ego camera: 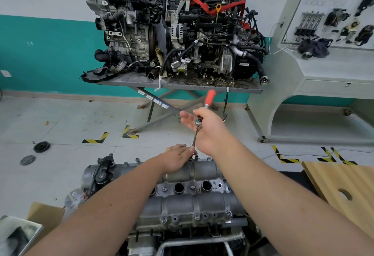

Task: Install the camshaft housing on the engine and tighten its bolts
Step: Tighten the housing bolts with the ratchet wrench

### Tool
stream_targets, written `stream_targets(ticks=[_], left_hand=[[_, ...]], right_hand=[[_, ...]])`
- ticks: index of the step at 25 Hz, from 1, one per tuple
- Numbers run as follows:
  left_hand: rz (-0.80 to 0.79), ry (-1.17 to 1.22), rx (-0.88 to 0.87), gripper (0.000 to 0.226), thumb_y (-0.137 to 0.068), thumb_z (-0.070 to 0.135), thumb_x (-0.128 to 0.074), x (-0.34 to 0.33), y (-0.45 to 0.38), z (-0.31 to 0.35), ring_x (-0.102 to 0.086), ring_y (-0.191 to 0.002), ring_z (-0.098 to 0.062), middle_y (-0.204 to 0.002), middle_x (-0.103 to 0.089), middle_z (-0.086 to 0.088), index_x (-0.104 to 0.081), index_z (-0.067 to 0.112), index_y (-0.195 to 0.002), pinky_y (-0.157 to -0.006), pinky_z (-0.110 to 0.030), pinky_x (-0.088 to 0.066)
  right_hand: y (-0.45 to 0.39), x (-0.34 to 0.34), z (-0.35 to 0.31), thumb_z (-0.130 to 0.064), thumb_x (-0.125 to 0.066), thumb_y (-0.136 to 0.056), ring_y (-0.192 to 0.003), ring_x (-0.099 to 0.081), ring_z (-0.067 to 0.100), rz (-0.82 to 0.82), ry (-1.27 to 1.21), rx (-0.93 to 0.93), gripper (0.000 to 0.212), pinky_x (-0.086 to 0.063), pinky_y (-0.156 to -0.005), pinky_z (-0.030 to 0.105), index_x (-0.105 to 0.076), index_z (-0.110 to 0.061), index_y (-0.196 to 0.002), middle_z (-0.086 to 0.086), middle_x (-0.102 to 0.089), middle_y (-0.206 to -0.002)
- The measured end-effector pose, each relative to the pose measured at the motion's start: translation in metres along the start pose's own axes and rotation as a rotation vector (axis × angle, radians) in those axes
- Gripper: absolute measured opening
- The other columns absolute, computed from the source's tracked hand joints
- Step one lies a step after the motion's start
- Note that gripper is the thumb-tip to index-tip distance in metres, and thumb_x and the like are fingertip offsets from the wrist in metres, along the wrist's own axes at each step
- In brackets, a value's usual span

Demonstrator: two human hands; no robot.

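The room has a pale tiled floor (60,118) with yellow-black corner marks, a white and teal wall (40,39), and a grey metal table (182,85) carrying two dirty engines. The grey cast-metal camshaft housing (192,201) lies on the engine in front of the person, low in the view. The left hand (178,158) rests on its far edge, fingers curled at a bolt there, while the right hand (208,128) holds the head of a red-handled ratchet wrench (204,112) on a long extension, with the other fingers spread
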State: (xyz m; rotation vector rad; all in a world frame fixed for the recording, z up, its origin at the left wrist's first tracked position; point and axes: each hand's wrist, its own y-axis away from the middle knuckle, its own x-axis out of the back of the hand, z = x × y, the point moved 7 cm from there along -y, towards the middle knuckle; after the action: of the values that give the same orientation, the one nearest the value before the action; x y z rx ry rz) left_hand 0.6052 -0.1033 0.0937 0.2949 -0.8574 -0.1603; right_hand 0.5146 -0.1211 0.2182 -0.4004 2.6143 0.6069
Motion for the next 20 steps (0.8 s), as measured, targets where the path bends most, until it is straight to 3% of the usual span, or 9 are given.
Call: stream_targets(ticks=[4, 6, 8, 10, 12, 14, 16, 18, 20], left_hand=[[-0.006, 0.028, 0.008, 0.051, -0.105, 0.053, -0.015, -0.001, -0.002, 0.0, -0.027, -0.142, -0.032, -0.144, -0.044, -0.005, -0.057, 0.036, -0.13, -0.119, -0.051, -0.02], [0.02, 0.094, 0.008, 0.047, -0.105, 0.052, -0.019, 0.001, -0.001, 0.0, -0.037, -0.135, -0.033, -0.123, -0.052, -0.003, -0.062, 0.035, -0.097, -0.115, -0.047, -0.027], [0.041, 0.166, 0.013, 0.04, -0.106, 0.045, -0.026, 0.003, -0.001, 0.0, -0.047, -0.126, -0.034, -0.116, -0.057, -0.007, -0.059, 0.03, -0.089, -0.109, -0.042, -0.036], [0.066, 0.199, 0.009, 0.031, -0.107, 0.033, -0.034, 0.003, -0.002, -0.002, -0.054, -0.116, -0.032, -0.109, -0.062, -0.01, -0.06, 0.017, -0.104, -0.097, -0.022, -0.042], [0.06, 0.18, -0.003, 0.029, -0.107, 0.033, -0.033, 0.003, -0.001, 0.0, -0.052, -0.112, -0.028, -0.103, -0.059, -0.003, -0.057, 0.017, -0.104, -0.084, -0.014, -0.037], [0.025, 0.15, 0.03, 0.04, -0.106, 0.043, -0.027, 0.001, 0.0, -0.001, -0.043, -0.125, -0.028, -0.127, -0.054, -0.005, -0.056, 0.021, -0.121, -0.096, -0.028, -0.032], [0.023, 0.125, 0.039, 0.048, -0.106, 0.047, -0.025, 0.002, 0.001, -0.001, -0.038, -0.134, -0.029, -0.143, -0.048, -0.008, -0.05, 0.024, -0.138, -0.107, -0.036, -0.03], [0.02, 0.117, 0.021, 0.05, -0.106, 0.048, -0.024, 0.003, 0.002, 0.003, -0.035, -0.139, -0.027, -0.15, -0.043, -0.006, -0.046, 0.026, -0.144, -0.114, -0.038, -0.027], [0.01, 0.129, 0.016, 0.048, -0.106, 0.049, -0.024, 0.004, 0.005, 0.006, -0.033, -0.14, -0.027, -0.151, -0.042, -0.006, -0.048, 0.028, -0.143, -0.117, -0.042, -0.026]], right_hand=[[-0.004, 0.016, 0.004, -0.023, -0.061, -0.097, -0.08, -0.062, 0.007, 0.154, -0.128, 0.23, 0.016, -0.045, -0.076, 0.025, -0.059, -0.026, -0.082, -0.011, -0.068, -0.072], [0.006, 0.014, -0.001, -0.038, -0.061, -0.097, -0.092, -0.061, -0.008, 0.145, 0.175, 0.477, 0.01, -0.048, -0.079, 0.016, -0.066, -0.044, -0.103, -0.025, -0.066, -0.099], [0.019, 0.013, -0.008, -0.033, -0.06, -0.097, -0.12, -0.054, 0.008, 0.163, 0.61, 0.854, 0.03, -0.044, -0.098, 0.022, -0.067, -0.033, -0.126, -0.014, -0.055, -0.13], [0.036, -0.003, -0.014, -0.007, -0.063, -0.09, -0.117, -0.056, 0.032, 0.155, 1.059, 1.291, 0.03, -0.046, -0.097, 0.039, -0.074, -0.014, -0.118, 0.008, -0.061, -0.129], [0.042, -0.019, -0.015, 0.002, -0.064, -0.076, -0.104, -0.062, 0.036, 0.201, 1.486, 1.482, 0.033, -0.047, -0.094, 0.047, -0.076, -0.011, -0.103, 0.01, -0.069, -0.11], [0.038, -0.033, -0.02, -0.011, -0.062, -0.082, -0.094, -0.063, 0.032, 0.278, 1.902, 1.474, 0.028, -0.046, -0.1, 0.053, -0.072, -0.014, -0.108, 0.006, -0.068, -0.098], [0.032, -0.038, -0.019, -0.037, -0.05, -0.097, -0.099, -0.059, 0.033, 0.2, 2.118, 1.283, 0.041, -0.039, -0.106, 0.056, -0.061, -0.015, -0.13, 0.006, -0.065, -0.106], [0.026, -0.038, -0.019, -0.049, -0.031, -0.104, -0.106, -0.054, 0.034, 0.114, 2.151, 1.104, 0.052, -0.035, -0.106, 0.053, -0.049, -0.018, -0.141, 0.006, -0.06, -0.117], [0.026, -0.04, -0.019, -0.048, -0.024, -0.106, -0.105, -0.052, 0.032, 0.094, 2.134, 1.046, 0.048, -0.037, -0.099, 0.049, -0.049, -0.02, -0.137, 0.005, -0.057, -0.116]])
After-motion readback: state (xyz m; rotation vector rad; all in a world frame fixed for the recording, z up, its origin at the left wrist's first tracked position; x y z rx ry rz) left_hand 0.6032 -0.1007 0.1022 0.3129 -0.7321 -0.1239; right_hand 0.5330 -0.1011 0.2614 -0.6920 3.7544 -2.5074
